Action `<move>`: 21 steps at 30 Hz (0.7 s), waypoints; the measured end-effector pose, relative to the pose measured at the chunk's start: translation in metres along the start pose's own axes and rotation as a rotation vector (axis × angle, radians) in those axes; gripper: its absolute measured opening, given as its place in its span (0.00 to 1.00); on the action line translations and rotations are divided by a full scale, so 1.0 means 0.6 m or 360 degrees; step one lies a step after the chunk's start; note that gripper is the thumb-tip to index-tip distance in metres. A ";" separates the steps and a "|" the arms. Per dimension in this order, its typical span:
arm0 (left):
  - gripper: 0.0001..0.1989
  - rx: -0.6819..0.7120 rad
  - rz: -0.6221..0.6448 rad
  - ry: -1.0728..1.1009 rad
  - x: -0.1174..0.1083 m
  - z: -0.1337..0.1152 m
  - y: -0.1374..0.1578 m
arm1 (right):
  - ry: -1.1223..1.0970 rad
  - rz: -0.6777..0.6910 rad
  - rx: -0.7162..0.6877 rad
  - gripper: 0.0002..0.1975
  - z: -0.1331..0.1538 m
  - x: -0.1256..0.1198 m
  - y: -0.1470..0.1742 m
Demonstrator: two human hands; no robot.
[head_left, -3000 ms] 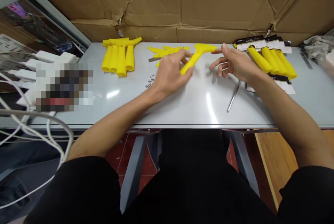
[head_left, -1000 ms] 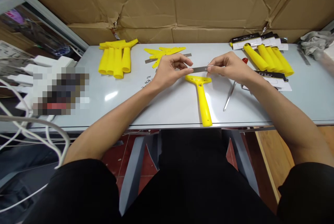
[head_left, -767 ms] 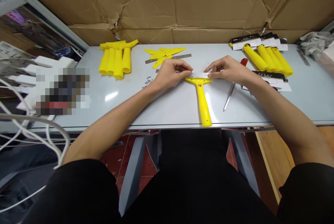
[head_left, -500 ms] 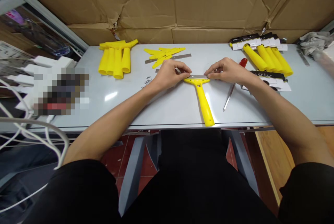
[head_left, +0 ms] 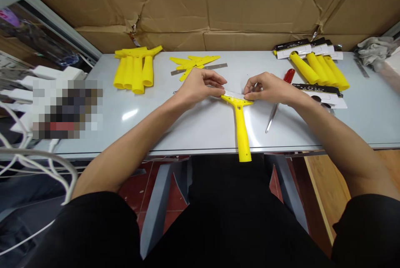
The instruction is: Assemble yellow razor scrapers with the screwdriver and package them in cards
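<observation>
Fingertips close in on a flat, silvery metal strip (head_left: 235, 94) from both ends: the right hand (head_left: 265, 88) appears to pinch its right end between thumb and finger, nearly closed, while the left hand (head_left: 201, 86) has its thumb at the left end and its index finger a little raised, so whether it grips or only steadies I cannot tell. The strip lies near the centre of the frame, along the top of a yellow plastic T-shaped handle (head_left: 242, 134), whose lower end reaches past the front edge of the pale grey, glossy tabletop (head_left: 200, 130).

With that overhang, a knock from below could swing the handle and skew the strip off its head. Uneven finger pressure could do likewise, and a sharp edge, if the strip has one, could nick a fingertip. A sweep of the right forearm might roll the red-handled screwdriver (head_left: 289, 76) beside it.

As for containers, black-and-white printed packages (head_left: 293, 49) sit at the upper right of the frame, with yellow tubular handles (head_left: 325, 68) extending from them; what else they hold is hidden. Another black-and-white package (head_left: 331, 98) lies just below; its contents cannot be made out.
</observation>
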State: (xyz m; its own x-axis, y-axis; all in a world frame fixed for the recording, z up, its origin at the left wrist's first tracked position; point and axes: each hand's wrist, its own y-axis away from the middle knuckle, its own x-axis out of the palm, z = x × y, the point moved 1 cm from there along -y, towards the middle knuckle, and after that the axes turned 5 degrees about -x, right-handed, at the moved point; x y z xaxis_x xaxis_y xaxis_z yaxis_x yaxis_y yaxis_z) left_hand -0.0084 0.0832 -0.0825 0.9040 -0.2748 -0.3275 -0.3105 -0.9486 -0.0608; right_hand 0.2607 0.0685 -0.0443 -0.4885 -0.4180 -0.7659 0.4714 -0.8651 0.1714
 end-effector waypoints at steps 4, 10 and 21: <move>0.18 -0.0023 -0.0055 0.0160 0.003 -0.009 0.005 | -0.0022 0.0113 -0.0036 0.18 0.000 0.003 -0.002; 0.20 -0.0071 -0.0112 0.0457 0.003 -0.037 0.019 | -0.0436 0.0305 -0.0177 0.24 -0.006 0.003 0.002; 0.19 -0.0148 0.0008 0.0604 0.000 -0.055 0.023 | -0.0959 -0.0162 -0.0238 0.28 0.009 0.004 0.012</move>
State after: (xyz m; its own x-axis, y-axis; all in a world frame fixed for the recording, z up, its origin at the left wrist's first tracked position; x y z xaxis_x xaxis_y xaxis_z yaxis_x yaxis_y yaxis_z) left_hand -0.0030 0.0650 -0.0521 0.9523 -0.3017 0.0454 -0.3032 -0.9524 0.0315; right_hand 0.2590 0.0599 -0.0416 -0.8439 -0.4562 -0.2824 0.4770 -0.8789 -0.0056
